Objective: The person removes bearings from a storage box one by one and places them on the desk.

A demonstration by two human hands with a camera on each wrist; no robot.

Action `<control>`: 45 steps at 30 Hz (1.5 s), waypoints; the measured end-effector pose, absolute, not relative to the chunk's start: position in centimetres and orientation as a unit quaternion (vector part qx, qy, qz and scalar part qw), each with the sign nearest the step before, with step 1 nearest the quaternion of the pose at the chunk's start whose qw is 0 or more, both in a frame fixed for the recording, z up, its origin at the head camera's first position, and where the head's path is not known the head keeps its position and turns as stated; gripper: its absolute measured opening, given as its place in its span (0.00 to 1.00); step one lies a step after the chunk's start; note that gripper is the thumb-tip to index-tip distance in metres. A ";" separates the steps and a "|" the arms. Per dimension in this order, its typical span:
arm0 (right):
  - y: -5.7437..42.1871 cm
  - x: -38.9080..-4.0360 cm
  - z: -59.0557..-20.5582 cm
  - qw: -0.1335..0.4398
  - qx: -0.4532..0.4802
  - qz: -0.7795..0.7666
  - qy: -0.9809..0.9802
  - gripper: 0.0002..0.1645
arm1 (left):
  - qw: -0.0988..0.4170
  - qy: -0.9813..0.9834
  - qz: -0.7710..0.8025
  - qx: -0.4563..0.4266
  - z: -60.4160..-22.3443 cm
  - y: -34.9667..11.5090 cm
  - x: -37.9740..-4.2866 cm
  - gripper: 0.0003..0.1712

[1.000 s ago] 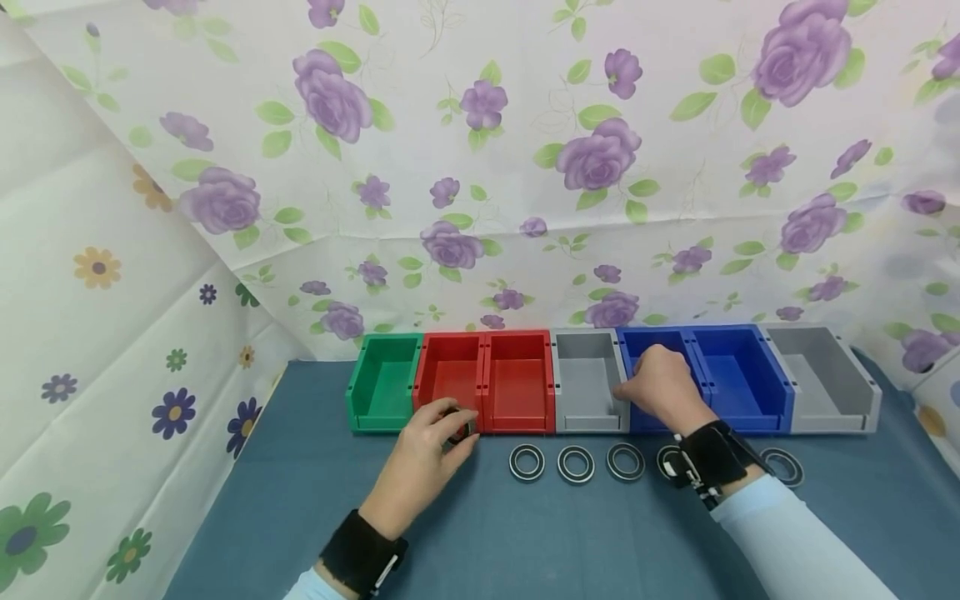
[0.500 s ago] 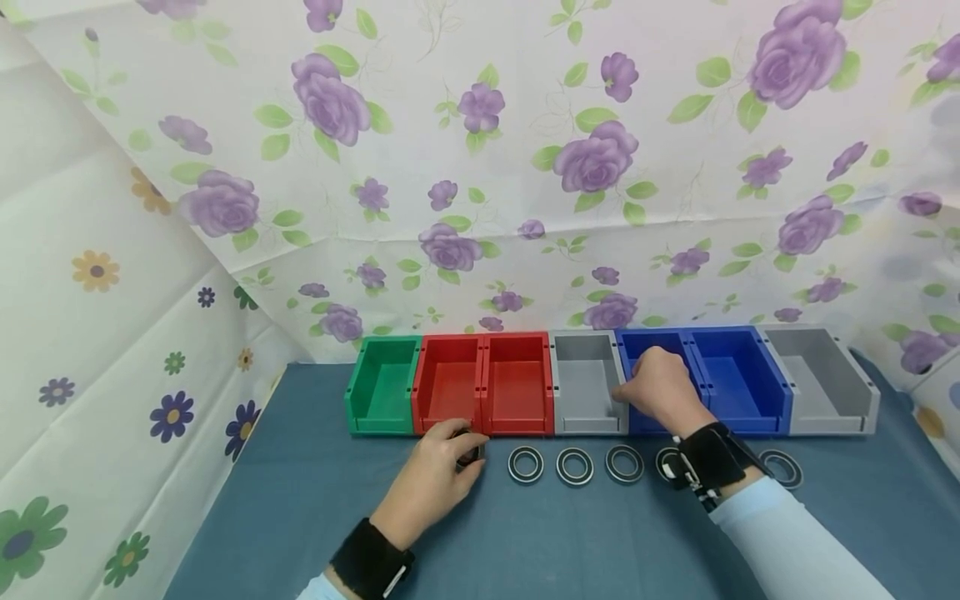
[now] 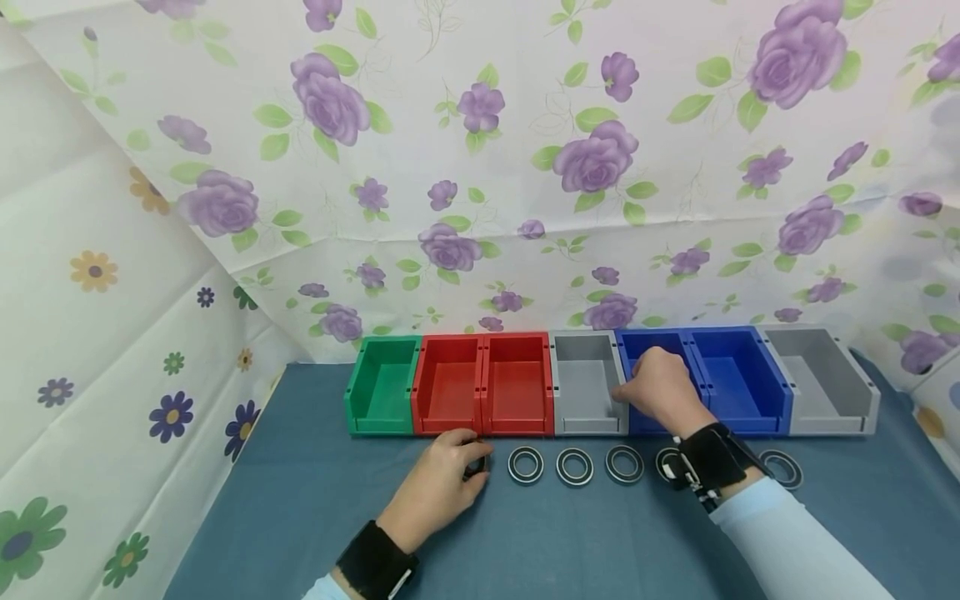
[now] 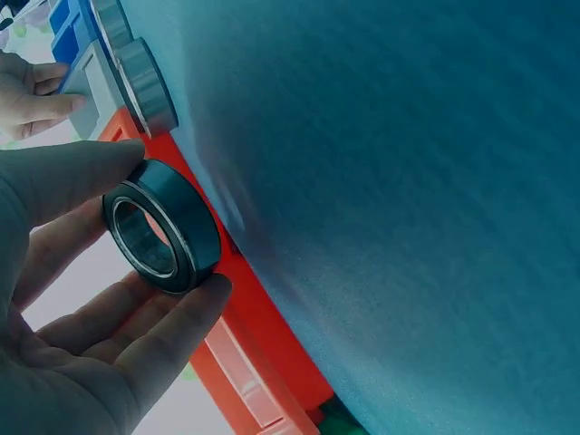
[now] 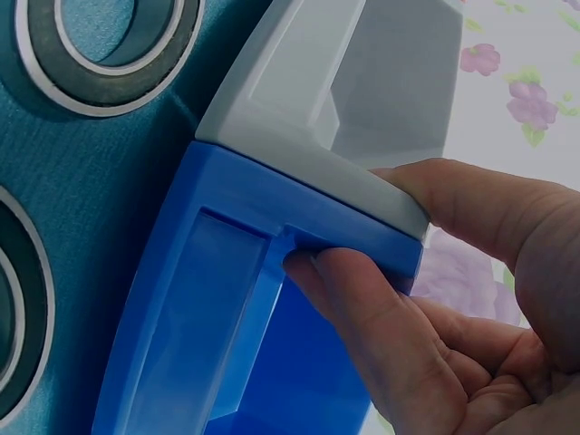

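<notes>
My left hand (image 3: 438, 479) grips a ball bearing (image 4: 195, 217) by its outer edge, thumb on one side and fingertips on the other. The bearing stands tilted in front of the red bins (image 3: 520, 423), at the left end of a row of bearings; the hand covers most of it in the head view. With my right hand (image 3: 662, 387) I pinch the adjoining side walls of the middle grey bin (image 5: 313, 168) and the blue bin (image 5: 181, 308) beside it. The thumb lies on the grey side, the curled fingers inside the blue one.
Several bearings lie flat along the bins' fronts, among them one nearest my left hand (image 3: 513, 465) and one partly behind my right wrist. A green bin (image 3: 384, 425) ends the bin row at left, a grey bin (image 3: 832, 423) at right. Flowered cloth hangs behind the blue tabletop (image 3: 555, 542).
My left hand has moved the bearing right and toward me, from against the red bins' front down beside the row of bearings. The right hand keeps its grip on the bin walls.
</notes>
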State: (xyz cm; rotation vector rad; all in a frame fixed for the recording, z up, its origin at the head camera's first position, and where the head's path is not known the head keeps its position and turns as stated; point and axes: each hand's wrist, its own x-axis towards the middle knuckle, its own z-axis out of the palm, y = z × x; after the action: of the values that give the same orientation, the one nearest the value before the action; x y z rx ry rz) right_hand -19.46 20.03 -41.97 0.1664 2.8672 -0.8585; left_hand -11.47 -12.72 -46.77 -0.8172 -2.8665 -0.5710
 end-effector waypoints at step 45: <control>20.0 -19.8 -42.0 0.076 0.054 -0.282 0.955 0.26 | 0.013 -0.958 -0.193 -0.211 -47.6 -12.0 -11.4 0.30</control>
State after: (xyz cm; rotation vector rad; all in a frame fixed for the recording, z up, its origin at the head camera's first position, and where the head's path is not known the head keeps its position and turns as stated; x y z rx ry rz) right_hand -19.78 20.03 -41.98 0.1605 2.8637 -0.8455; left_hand -11.40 -12.03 -47.64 -0.6588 -2.9861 -0.6012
